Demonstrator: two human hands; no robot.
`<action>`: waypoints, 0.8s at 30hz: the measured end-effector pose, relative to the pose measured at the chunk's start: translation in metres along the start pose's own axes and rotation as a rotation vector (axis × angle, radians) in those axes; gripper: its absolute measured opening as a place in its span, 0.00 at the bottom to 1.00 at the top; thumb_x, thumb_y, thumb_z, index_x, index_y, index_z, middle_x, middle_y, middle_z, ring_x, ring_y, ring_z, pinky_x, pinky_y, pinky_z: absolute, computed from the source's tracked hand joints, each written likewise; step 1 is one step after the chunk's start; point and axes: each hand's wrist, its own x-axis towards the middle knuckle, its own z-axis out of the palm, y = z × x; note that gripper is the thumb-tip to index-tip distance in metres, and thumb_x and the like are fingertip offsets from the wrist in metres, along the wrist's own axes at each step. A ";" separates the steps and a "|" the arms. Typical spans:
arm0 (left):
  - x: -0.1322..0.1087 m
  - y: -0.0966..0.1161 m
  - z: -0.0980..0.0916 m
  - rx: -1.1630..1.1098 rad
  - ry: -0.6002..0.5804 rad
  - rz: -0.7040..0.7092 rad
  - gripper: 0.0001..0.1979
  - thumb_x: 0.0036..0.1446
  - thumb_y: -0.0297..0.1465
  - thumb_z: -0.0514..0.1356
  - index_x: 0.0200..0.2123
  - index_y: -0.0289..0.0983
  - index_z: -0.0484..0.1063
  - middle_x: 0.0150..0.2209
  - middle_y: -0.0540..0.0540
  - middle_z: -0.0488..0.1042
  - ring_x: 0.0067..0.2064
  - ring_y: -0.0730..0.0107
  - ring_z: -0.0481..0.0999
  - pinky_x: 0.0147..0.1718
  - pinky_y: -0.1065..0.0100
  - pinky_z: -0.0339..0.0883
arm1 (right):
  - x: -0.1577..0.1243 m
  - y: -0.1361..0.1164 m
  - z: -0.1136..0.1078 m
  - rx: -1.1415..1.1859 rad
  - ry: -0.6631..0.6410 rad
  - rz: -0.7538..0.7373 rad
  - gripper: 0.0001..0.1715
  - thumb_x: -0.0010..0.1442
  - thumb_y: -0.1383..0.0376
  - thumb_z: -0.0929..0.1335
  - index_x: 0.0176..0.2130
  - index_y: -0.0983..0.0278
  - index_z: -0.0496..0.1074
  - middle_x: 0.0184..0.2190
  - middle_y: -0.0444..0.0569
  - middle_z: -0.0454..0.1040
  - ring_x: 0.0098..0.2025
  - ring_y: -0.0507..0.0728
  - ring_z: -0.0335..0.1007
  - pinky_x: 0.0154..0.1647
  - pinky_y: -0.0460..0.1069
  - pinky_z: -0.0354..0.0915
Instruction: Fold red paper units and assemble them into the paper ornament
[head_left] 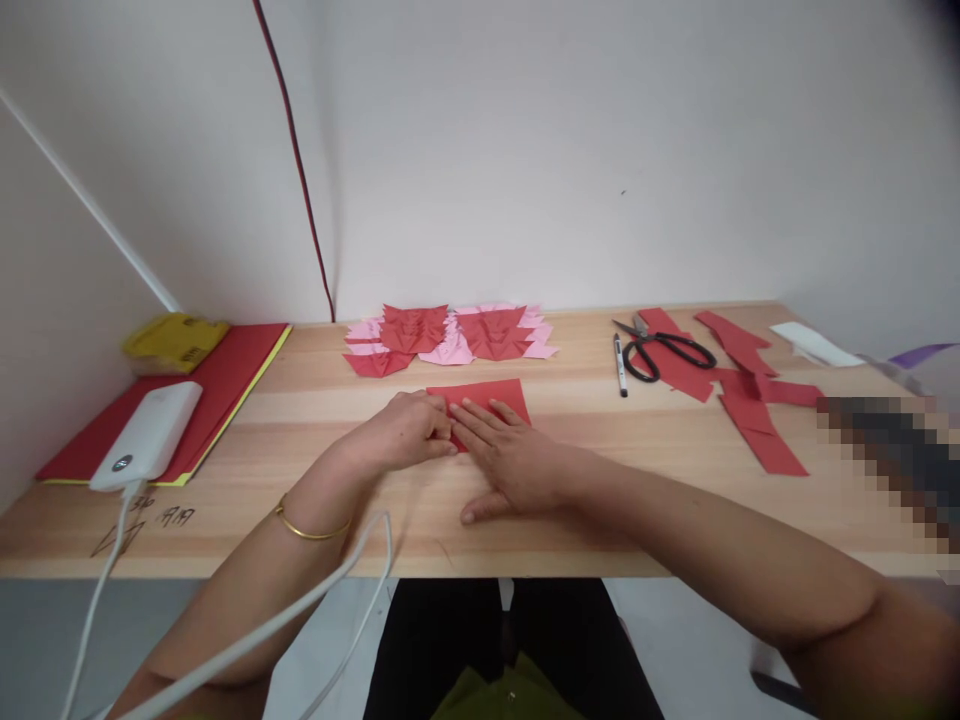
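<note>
A small sheet of red paper [484, 391] lies on the wooden table in front of me. My right hand [510, 458] rests flat over it, fingers stretched across its middle and thumb spread out on the wood. At the sheet's left edge, my left hand [409, 428] has its fingers curled in and closed on the paper. Both hands touch, and they cover the lower part of the sheet. Folded red pieces [491, 335] and folded pink pieces [448, 347] sit together just beyond, near the wall.
Black-handled scissors [667, 350], a marker pen [620, 365] and red paper scraps [761, 430] lie to the right. A white power bank [150, 435] with a cable and a yellow packet [174, 343] rest on large red sheets [232, 400] at left. The white cable [262, 640] crosses my left forearm.
</note>
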 end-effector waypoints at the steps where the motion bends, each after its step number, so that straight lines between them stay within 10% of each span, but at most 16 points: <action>1: 0.000 0.001 0.000 0.000 -0.004 -0.010 0.11 0.53 0.34 0.59 0.22 0.36 0.70 0.28 0.49 0.69 0.33 0.72 0.67 0.35 0.70 0.58 | 0.000 0.001 0.001 0.003 -0.001 0.004 0.62 0.51 0.35 0.60 0.67 0.69 0.35 0.68 0.60 0.32 0.69 0.66 0.23 0.66 0.60 0.27; 24: 0.004 0.003 0.005 0.213 0.047 -0.085 0.17 0.53 0.43 0.58 0.21 0.35 0.70 0.27 0.46 0.73 0.31 0.68 0.70 0.31 0.66 0.53 | -0.026 0.007 -0.012 -0.119 0.048 0.453 0.59 0.52 0.34 0.54 0.67 0.70 0.42 0.67 0.61 0.40 0.68 0.69 0.32 0.63 0.69 0.36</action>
